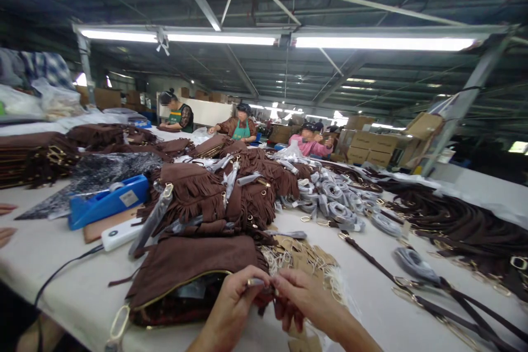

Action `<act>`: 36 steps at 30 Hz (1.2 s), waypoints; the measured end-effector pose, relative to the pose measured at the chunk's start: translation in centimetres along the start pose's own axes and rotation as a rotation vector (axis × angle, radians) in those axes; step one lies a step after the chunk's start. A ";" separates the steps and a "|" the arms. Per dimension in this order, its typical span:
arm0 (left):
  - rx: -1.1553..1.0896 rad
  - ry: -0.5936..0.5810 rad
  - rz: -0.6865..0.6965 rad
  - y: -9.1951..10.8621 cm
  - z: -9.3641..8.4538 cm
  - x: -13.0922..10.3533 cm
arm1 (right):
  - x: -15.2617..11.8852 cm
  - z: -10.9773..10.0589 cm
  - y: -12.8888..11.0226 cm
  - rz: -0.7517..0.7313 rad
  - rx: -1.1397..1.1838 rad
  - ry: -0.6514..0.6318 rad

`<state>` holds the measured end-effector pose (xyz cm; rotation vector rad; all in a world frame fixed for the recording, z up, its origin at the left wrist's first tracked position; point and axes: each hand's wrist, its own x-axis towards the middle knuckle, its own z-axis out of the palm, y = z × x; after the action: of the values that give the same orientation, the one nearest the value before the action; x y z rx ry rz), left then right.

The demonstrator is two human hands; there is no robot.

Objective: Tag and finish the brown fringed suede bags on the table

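A brown bag (193, 258) with a gold zipper lies at the near edge of the table, its zipper open and some clear plastic showing inside. Over its right end, my left hand (241, 300) is closed, with a small pale, shiny piece between thumb and forefinger. My right hand (301, 300) meets it fingertip to fingertip, pinching something small and dark that is too hidden to name. Just behind the hands lie tan tags (305, 253) with white strings. A gold ring (119, 323) hangs at the bag's left corner.
Fringed brown bags (214, 192) are heaped behind. A blue tape dispenser (109, 201) and a white corded device (121, 234) stand left. Wrapped straps (342, 209) and dark straps (445, 209) cover the right. Another person's fingers (6, 225) show at the left edge; several people work beyond.
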<state>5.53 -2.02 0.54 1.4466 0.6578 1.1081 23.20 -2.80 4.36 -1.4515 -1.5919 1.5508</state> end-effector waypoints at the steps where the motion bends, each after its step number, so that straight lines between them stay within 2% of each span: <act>1: -0.022 -0.005 -0.003 0.1 0.1 0.0 | -0.1 0.1 -0.1 0.016 -0.013 -0.011; 7: -0.116 -0.011 -0.072 0.1 0.6 -0.1 | -0.5 0.5 0.4 0.014 0.017 -0.026; 10: -0.119 -0.073 -0.082 1.5 0.0 -0.8 | -0.7 0.5 0.5 -0.052 0.039 0.021; 15: -0.040 -0.328 -0.164 5.6 -3.8 -2.5 | -2.0 0.0 -0.7 -0.138 -0.052 0.059; 17: -0.023 -0.344 -0.233 7.1 -5.4 -2.9 | -2.6 -0.1 -1.5 -0.151 -0.129 0.060; 19: 0.119 -0.297 -0.280 8.3 -6.0 -2.9 | -3.0 0.1 -2.4 -0.164 -0.181 0.043; 21: 0.342 -0.255 -0.267 9.2 -5.4 -2.8 | -3.2 0.5 -3.1 -0.174 -0.210 0.027; 24: 0.564 -0.218 -0.212 9.3 -3.1 -2.5 | -3.4 1.2 -3.8 -0.185 -0.252 0.021; 27: 0.735 -0.085 -0.184 7.7 -0.9 -2.6 | -3.4 1.8 -4.1 -0.212 -0.315 0.034; 29: 0.839 0.011 -0.104 6.4 0.0 -2.8 | -3.4 2.0 -4.1 -0.223 -0.353 0.043; 34: 0.790 0.064 0.036 4.0 0.9 -2.9 | -3.0 2.3 -3.2 -0.247 -0.472 0.065; 36: 0.823 0.068 0.048 3.5 1.3 -2.7 | -2.8 2.3 -2.3 -0.290 -0.526 0.124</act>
<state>4.94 -5.65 3.34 2.1238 1.2210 0.9606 21.27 -5.71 6.80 -1.4467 -2.1211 0.8989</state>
